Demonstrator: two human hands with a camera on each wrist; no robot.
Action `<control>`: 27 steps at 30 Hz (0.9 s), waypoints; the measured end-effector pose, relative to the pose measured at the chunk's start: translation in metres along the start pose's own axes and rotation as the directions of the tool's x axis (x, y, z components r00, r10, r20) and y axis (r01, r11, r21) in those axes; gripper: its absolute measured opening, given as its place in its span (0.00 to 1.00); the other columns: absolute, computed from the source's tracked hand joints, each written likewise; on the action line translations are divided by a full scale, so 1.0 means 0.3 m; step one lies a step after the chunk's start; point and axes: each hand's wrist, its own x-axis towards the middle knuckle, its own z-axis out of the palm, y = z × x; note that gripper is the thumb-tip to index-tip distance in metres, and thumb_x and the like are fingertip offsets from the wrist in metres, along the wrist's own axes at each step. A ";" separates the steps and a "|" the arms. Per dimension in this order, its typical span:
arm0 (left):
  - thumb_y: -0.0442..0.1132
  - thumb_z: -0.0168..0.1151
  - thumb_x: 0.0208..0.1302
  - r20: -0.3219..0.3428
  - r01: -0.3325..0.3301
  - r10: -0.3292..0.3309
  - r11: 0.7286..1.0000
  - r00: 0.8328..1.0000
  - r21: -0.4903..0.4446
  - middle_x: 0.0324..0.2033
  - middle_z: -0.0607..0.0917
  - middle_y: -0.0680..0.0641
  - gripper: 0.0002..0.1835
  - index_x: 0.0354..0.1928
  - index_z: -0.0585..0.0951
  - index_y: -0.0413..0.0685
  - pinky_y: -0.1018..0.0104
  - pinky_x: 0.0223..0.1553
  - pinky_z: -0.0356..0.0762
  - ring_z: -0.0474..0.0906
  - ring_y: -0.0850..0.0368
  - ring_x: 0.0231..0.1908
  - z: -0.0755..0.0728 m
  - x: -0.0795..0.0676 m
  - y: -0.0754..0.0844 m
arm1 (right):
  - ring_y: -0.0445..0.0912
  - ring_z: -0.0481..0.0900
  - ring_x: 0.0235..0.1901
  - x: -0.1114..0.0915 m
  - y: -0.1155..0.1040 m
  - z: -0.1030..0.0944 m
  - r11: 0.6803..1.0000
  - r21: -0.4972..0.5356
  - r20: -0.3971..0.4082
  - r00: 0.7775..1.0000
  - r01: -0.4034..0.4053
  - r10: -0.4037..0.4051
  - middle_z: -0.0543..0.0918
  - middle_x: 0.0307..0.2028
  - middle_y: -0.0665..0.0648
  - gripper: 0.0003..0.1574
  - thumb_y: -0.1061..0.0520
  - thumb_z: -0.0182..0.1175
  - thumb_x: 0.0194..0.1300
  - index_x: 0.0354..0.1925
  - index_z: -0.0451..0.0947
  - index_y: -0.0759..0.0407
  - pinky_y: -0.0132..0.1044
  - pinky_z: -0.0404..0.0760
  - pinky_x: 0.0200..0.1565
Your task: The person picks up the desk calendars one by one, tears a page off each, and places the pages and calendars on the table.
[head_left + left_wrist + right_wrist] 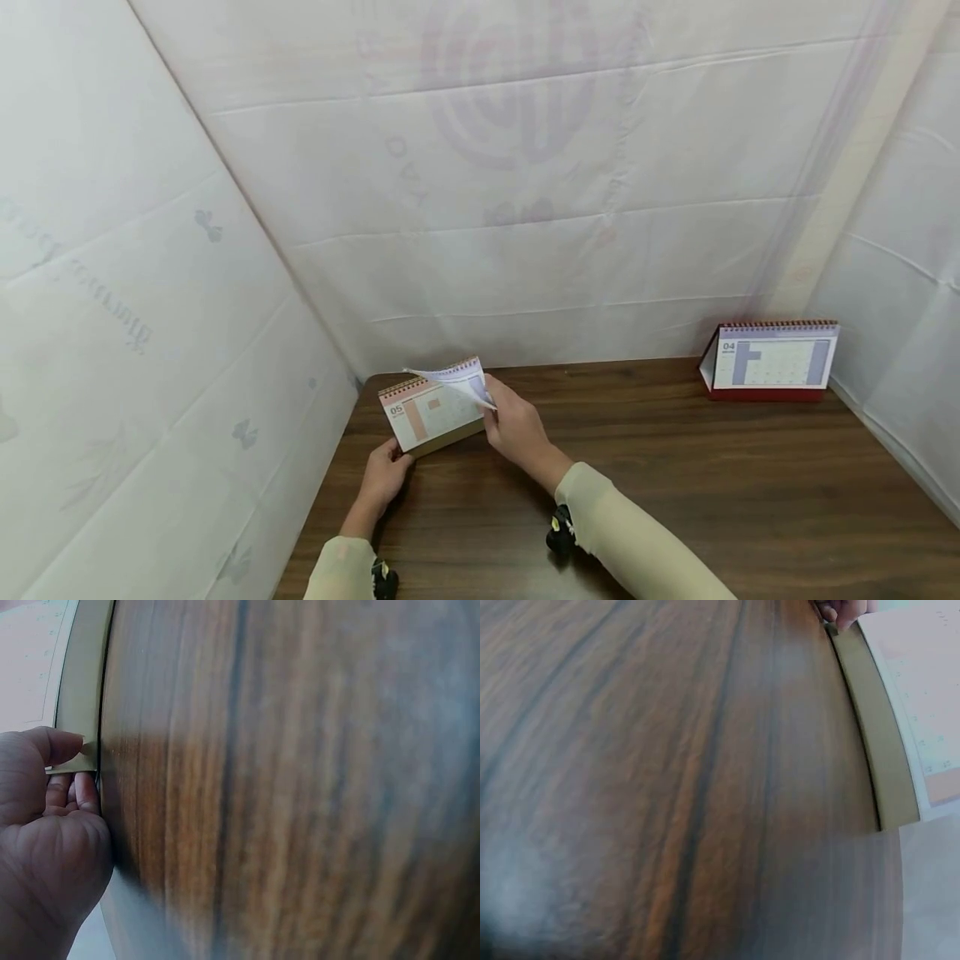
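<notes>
A spiral-bound desk calendar (431, 417) with a gold-brown base and a page marked 05 stands tilted at the table's far left. My left hand (384, 477) pinches its lower left corner; in the left wrist view, the thumb of that hand (56, 840) lies on the base strip (81, 682). With my right hand (517, 423) I hold the right edge of a purple-headed page (467, 383), which is curled partly over the 05 sheet. The right wrist view shows the calendar's base (877, 742) and the left fingers (847, 611), but not the right hand.
Another desk calendar (776, 360), showing 04 on a red base, stands at the far right of the brown wooden table (675, 467). White sheeting (540, 275) hangs behind the table and along both sides.
</notes>
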 end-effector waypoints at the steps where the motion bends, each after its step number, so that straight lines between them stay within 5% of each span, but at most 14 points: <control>1: 0.30 0.58 0.72 -0.002 -0.003 0.003 1.000 1.000 0.000 0.58 0.87 0.34 0.22 0.66 0.81 0.36 0.66 0.51 0.77 0.80 0.49 0.54 0.001 0.001 0.000 | 0.53 0.90 0.57 0.006 0.003 0.003 1.000 -0.007 -0.002 1.000 0.009 -0.009 0.89 0.59 0.64 0.30 0.66 0.70 0.56 0.59 0.83 0.66 0.43 0.91 0.51; 8: 0.31 0.58 0.73 0.012 0.009 -0.009 1.000 1.000 -0.004 0.63 0.85 0.34 0.22 0.66 0.81 0.38 0.60 0.59 0.78 0.79 0.45 0.62 0.007 0.004 -0.004 | 0.49 0.93 0.49 0.032 0.022 -0.013 0.995 -0.043 -0.046 0.995 0.085 -0.087 0.94 0.48 0.58 0.27 0.73 0.68 0.46 0.48 0.90 0.61 0.39 0.91 0.48; 19: 0.31 0.51 0.74 0.007 0.012 -0.013 1.000 1.000 0.026 0.68 0.81 0.33 0.25 0.70 0.77 0.35 0.45 0.70 0.73 0.74 0.42 0.70 0.013 0.002 0.006 | 0.48 0.94 0.45 0.057 0.012 -0.037 0.997 -0.003 -0.030 0.997 0.076 -0.076 0.94 0.46 0.57 0.21 0.65 0.74 0.55 0.50 0.89 0.60 0.39 0.91 0.44; 24: 0.31 0.49 0.74 -0.002 -0.009 0.010 0.999 1.000 0.051 0.67 0.82 0.31 0.24 0.68 0.78 0.34 0.45 0.68 0.75 0.75 0.42 0.68 0.014 -0.004 0.013 | 0.48 0.94 0.45 0.056 0.006 -0.042 0.998 0.047 -0.038 0.998 0.052 -0.050 0.95 0.46 0.57 0.21 0.66 0.73 0.57 0.51 0.90 0.60 0.39 0.91 0.44; 27: 0.31 0.49 0.74 0.003 -0.008 0.008 0.999 1.000 0.049 0.69 0.80 0.31 0.25 0.70 0.76 0.34 0.44 0.70 0.74 0.73 0.41 0.70 0.019 -0.005 0.013 | 0.50 0.94 0.46 0.055 0.002 -0.046 0.995 0.095 -0.043 0.998 -0.032 0.036 0.95 0.46 0.58 0.19 0.68 0.70 0.62 0.52 0.90 0.60 0.40 0.91 0.44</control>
